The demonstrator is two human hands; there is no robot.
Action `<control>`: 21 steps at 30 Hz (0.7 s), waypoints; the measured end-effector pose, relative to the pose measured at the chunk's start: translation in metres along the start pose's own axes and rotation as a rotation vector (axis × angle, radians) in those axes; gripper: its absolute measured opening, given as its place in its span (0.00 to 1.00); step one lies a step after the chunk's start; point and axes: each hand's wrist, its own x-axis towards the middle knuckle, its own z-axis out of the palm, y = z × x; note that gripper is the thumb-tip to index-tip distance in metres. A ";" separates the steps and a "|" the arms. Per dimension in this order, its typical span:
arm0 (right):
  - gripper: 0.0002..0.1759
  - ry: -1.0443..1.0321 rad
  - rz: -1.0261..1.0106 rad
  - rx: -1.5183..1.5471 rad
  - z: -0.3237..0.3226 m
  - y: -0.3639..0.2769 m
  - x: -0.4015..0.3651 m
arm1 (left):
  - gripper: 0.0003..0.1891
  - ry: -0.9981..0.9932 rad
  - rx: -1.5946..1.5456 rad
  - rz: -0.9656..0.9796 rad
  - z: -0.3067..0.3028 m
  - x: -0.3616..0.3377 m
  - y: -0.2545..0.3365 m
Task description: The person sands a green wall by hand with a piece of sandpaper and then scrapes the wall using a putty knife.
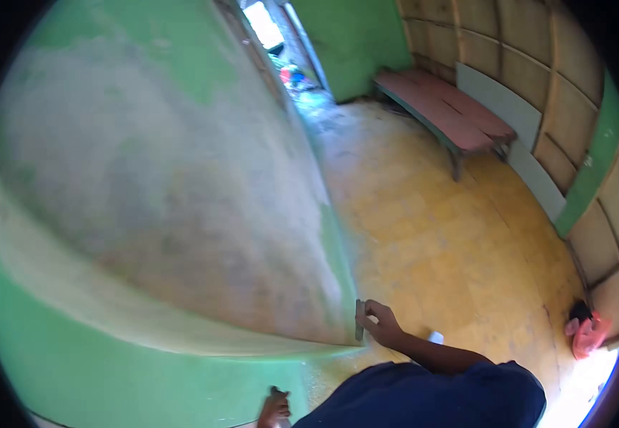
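My right hand (382, 324) is closed round a thin, flat grey tool (359, 321), whose exact kind I cannot make out. The tool stands upright against the lower edge of the wall (202, 185), which has green paint and a large bare grey-white patch. Lower down, my left hand (275, 410) is closed in front of the green wall section (181, 389). A small dark end shows at the top of that fist, but what it belongs to is hidden.
A low reddish bench (452, 107) stands by the panelled wall (516, 43) on the yellowish floor (438, 235). A red plastic bag (590, 335) lies at the right, and a small white object (435, 337) sits beyond my right forearm. A bright doorway (298, 64) opens at the back.
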 end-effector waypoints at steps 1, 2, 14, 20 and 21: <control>0.08 0.062 0.133 0.045 -0.023 0.023 -0.001 | 0.10 -0.008 -0.013 -0.028 0.025 0.036 -0.009; 0.09 0.142 0.304 -0.052 -0.085 0.045 -0.064 | 0.11 0.022 -0.144 -0.140 0.010 0.084 -0.104; 0.11 0.246 0.572 -0.215 -0.313 0.062 -0.042 | 0.28 0.431 -0.041 -0.379 0.068 0.304 -0.177; 0.12 0.077 0.560 -0.241 -0.346 0.088 0.013 | 0.25 0.566 0.730 -0.248 0.140 0.440 -0.087; 0.13 0.025 0.523 -0.265 -0.354 0.093 0.019 | 0.22 0.435 0.858 -0.191 0.149 0.469 -0.065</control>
